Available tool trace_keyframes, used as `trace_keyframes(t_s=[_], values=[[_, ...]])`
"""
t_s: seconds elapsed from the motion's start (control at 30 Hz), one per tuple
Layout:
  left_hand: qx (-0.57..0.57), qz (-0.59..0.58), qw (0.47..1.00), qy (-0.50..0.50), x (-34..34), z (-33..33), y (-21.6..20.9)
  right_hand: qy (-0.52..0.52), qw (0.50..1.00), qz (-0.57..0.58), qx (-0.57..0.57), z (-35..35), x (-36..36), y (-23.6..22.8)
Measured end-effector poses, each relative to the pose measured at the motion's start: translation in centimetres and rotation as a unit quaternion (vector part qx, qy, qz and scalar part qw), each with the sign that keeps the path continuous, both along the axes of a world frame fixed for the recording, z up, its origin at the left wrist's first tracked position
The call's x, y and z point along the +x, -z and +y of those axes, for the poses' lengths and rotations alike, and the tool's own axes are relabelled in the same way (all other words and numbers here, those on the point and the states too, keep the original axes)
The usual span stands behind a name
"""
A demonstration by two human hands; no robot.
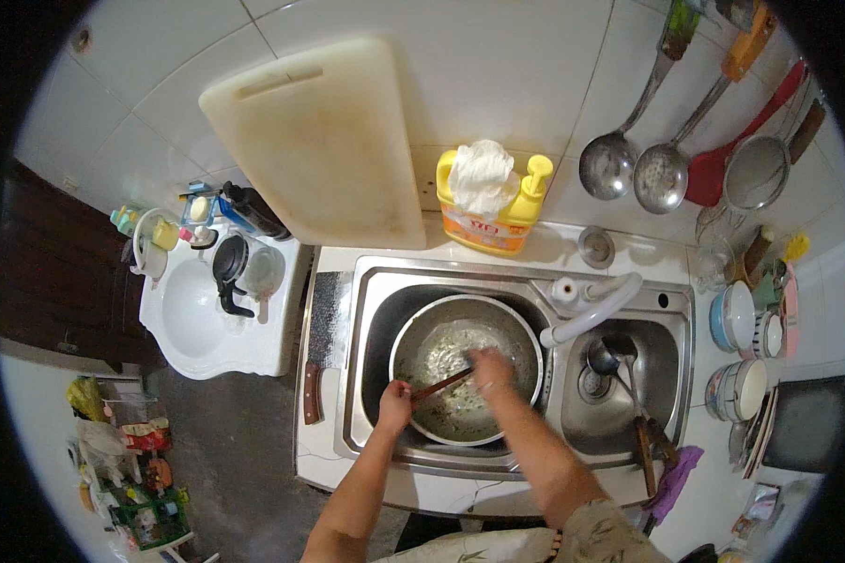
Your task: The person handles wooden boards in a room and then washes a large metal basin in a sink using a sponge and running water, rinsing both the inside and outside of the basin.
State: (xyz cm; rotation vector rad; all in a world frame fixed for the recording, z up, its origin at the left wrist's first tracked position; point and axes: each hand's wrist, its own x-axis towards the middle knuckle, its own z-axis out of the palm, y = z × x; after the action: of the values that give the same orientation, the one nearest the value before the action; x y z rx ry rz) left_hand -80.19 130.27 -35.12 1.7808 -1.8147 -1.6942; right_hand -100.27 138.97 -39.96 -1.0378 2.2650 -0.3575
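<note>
A large round metal basin (399, 352) of cloudy water with small green and pale bits stands in the left bowl of the sink (371, 281). Over this water slants a slim reddish-brown stick (444, 383), like a chopstick or a wooden handle. My left hand (395, 407) is closed on its near end, at the basin's left rim. My right hand (491, 372), slightly blurred, is closed around the stick's other end. A small dark patch shows by its fingertips; I cannot make out what it is.
A white faucet (591, 314) arches over the divider. In the right sink bowl lie a ladle (605, 357) and another wooden-handled utensil. A knife (312, 394) rests left of the sink. Behind stand a cutting board (319, 141) and a yellow detergent jug (488, 225). Stacked bowls (737, 389) stand right.
</note>
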Motion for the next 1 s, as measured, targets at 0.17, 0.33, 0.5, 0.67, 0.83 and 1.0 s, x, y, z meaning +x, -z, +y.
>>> trace_keyframes(t_s=[0.17,0.33,0.5,0.67,0.83,1.0], values=[[-0.170,-0.115,0.944,0.258,-1.7,-0.4,-4.0,0.072,0.991,-0.054,-0.103,0.7,1.0,-4.1],[-0.168,-0.209,0.901,0.340,-2.2,0.8,-4.0,-0.015,0.995,-0.002,-0.101,1.2,4.5,-3.5],[-0.093,-0.165,0.923,0.335,-0.4,0.4,-6.3,0.083,0.994,-0.029,-0.068,1.4,-2.2,-2.5],[-0.062,-0.046,0.964,0.253,-0.5,0.1,-2.4,-0.026,0.978,-0.148,-0.146,1.1,5.2,-6.5],[0.097,-0.048,0.966,0.234,-0.4,-0.1,-5.1,0.062,0.992,-0.081,-0.070,0.8,-0.7,0.8],[-0.045,-0.094,0.980,0.171,0.3,0.0,-7.0,0.043,0.990,0.128,0.028,1.8,-1.8,-3.4]])
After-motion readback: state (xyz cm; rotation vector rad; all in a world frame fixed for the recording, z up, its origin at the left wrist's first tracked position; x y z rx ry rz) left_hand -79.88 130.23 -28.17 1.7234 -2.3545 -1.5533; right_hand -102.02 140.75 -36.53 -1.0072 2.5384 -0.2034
